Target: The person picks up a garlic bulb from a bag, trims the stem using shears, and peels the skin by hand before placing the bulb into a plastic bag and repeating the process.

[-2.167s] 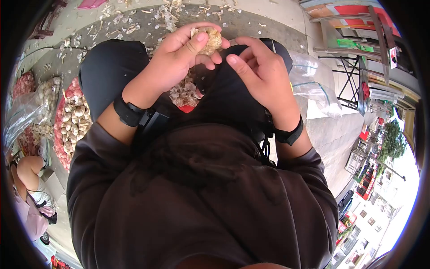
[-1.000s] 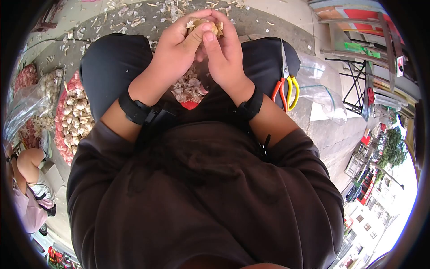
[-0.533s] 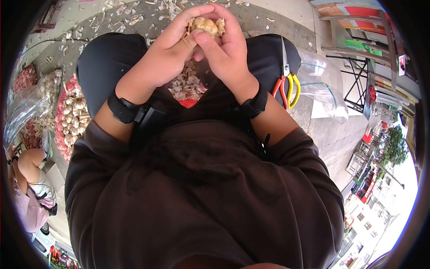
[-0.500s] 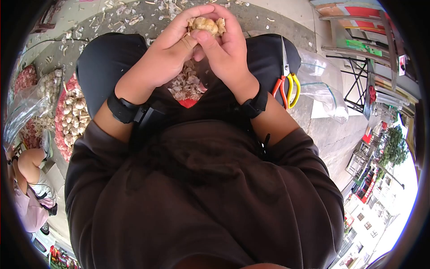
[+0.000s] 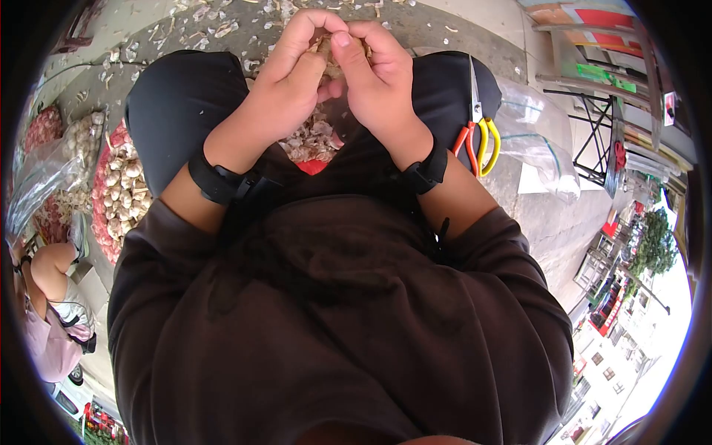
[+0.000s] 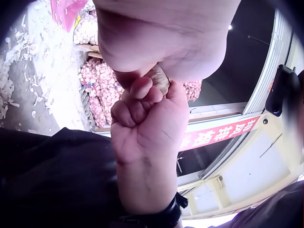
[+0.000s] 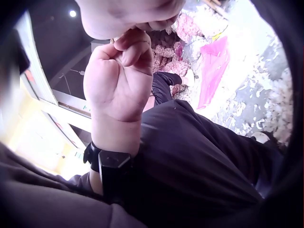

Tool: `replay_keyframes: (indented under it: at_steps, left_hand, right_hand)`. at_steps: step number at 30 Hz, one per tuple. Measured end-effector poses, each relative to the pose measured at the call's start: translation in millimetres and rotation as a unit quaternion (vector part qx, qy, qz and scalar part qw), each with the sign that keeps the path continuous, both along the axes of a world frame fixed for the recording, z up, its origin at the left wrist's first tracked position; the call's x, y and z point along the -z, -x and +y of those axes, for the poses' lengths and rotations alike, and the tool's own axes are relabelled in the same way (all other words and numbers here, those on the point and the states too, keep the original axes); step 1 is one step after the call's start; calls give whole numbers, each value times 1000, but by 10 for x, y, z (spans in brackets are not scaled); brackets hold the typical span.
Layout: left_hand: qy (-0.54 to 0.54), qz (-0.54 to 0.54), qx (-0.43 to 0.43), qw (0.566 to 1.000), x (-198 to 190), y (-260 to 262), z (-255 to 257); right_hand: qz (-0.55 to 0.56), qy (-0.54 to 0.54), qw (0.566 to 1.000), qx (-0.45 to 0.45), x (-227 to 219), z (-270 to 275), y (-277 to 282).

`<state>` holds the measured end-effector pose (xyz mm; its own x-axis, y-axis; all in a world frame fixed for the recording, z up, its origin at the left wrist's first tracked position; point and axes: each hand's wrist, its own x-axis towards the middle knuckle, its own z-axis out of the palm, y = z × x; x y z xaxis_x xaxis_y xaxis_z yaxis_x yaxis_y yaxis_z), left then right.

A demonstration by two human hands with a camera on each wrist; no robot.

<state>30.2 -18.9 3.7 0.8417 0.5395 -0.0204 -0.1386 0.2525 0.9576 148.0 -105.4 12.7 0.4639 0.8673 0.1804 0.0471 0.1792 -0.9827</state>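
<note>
In the head view, both hands meet above the lap around a garlic bulb [image 5: 331, 69] with brownish, papery skin. My left hand [image 5: 293, 85] holds it from the left, its fingers curled round the far side. From the right, my right hand [image 5: 380, 81] grips it too, thumb raised across the bulb toward the left fingertips. Fingers cover much of the bulb; a piece of the garlic [image 6: 160, 81] shows between the hands in the left wrist view. Scissors [image 5: 476, 113] with one red and one yellow handle lie on the right thigh, blades pointing away.
Loose garlic skins [image 5: 311, 139] lie between the legs over something red [image 5: 311, 167]. Net sacks of garlic bulbs [image 5: 124, 189] stand at left, near a seated person [image 5: 55, 297]. Clear plastic [image 5: 534, 148] lies at right. Skins litter the floor ahead.
My right hand has moved left from beside the bulb to grip it, uncovering the scissors. Since half a second ago, the right thumb has risen across the bulb, and fingers hide more of it.
</note>
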Motion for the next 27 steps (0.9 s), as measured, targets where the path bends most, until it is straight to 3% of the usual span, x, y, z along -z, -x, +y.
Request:
replay_keyframes:
  at_steps: [5, 10, 13, 17, 19, 22, 23, 25, 26, 27]
  left_hand:
    - [44, -66, -27, 997, -6, -90, -179]
    - [88, -78, 23, 993, 50, -62, -133]
    - [99, -92, 45, 990, 111, -51, -81]
    - [74, -96, 44, 992, 87, -76, -73]
    - [42, -45, 40, 997, 55, -67, -84]
    - [-71, 2, 26, 997, 109, -103, -39]
    - [-120, 12, 20, 992, 145, -119, -14]
    - [-327, 130, 31, 935, 222, -23, 43]
    - [-424, 191, 34, 884, 233, 29, 83]
    - [-450, 268, 41, 851, 230, 49, 121]
  right_hand:
    - [68, 8, 996, 50, 32, -5, 40]
    - [139, 15, 985, 100, -10, 9, 91]
    - [108, 33, 989, 100, 30, 11, 87]
    - [157, 37, 984, 73, 37, -8, 59]
    - [149, 43, 986, 64, 68, -3, 35]
    - [99, -31, 992, 65, 240, 58, 25]
    - [129, 17, 990, 56, 279, 50, 18]
    - [185, 112, 976, 31, 325, 54, 23]
    - [312, 193, 930, 15, 287, 40, 9]
    - [360, 205, 910, 17, 325, 54, 3]
